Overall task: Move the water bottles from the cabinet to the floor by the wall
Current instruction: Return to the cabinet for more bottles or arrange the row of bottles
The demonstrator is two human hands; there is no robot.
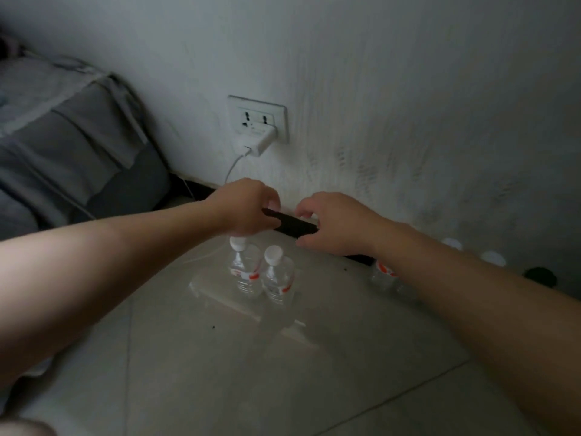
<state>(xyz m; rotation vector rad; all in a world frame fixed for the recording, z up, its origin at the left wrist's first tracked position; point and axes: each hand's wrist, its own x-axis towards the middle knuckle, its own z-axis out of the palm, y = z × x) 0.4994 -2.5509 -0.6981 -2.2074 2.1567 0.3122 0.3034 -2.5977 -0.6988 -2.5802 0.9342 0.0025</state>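
Two clear water bottles with white caps and red-and-white labels stand side by side on the tiled floor near the wall, one on the left (245,272) and one on the right (278,276). My left hand (248,209) hovers just above the left bottle's cap with its fingers loosely curled, and the whole cap shows below it. My right hand (333,226) hangs to the right of the second bottle, fingers loosely curled and holding nothing. Another bottle (382,275) stands partly hidden behind my right forearm. Further white caps (493,258) line the wall to the right.
A wall socket (257,119) holds a white charger (262,141) whose cable drops to the floor behind the bottles. A black baseboard (289,223) runs along the wall. Grey bedding (63,136) fills the left side. A dark round object (539,276) sits at the far right.
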